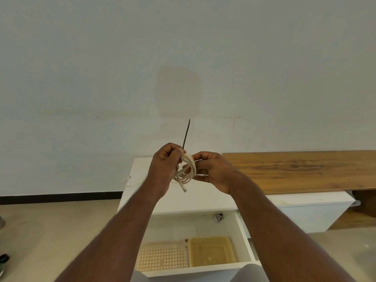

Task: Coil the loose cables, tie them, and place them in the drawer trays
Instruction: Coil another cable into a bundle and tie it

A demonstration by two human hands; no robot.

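Item: coiled cream network cable [188,169], held in mid-air between both hands, above the open drawer [243,226] of the white cabinet [140,165].
Tie: dark cable tie [186,135], tail standing near upright out of the left hand [162,167], long axis vertical, at the coil's upper left edge.
Left hand: fingers curled, pinching tie and coil top.
Right hand [213,171]: fingers curled round the coil's right side.
Destination: perforated tray [162,257] and yellow tray [211,251], directly below.
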